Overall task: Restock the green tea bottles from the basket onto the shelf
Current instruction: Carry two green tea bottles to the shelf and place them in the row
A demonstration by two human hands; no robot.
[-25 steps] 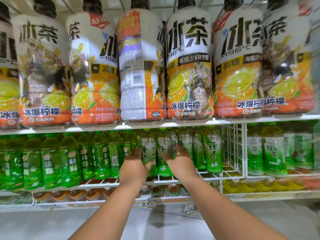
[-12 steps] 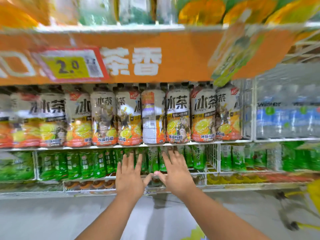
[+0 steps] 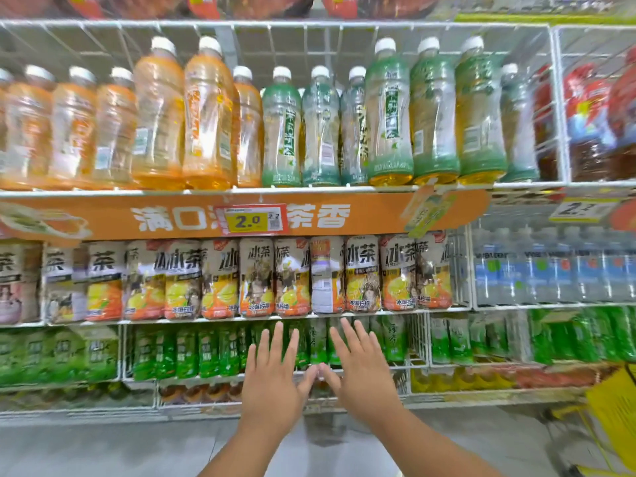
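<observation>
Shelves [image 3: 309, 191] of bottled drinks above grey floor [image 3: 103, 449].

The white coated-wire shelf rack [image 3: 447, 364] in front of me is thin metal, smooth and faintly shiny. On it, the green plastic tea bottles [image 3: 206, 352] wear glossy film labels. Above that rack, the clear plastic bottles of orange drink [image 3: 206, 115] catch the light, and the orange printed paper banner [image 3: 361, 215] beneath them looks matt, with a yellow glossy price card [image 3: 253, 220].
</observation>
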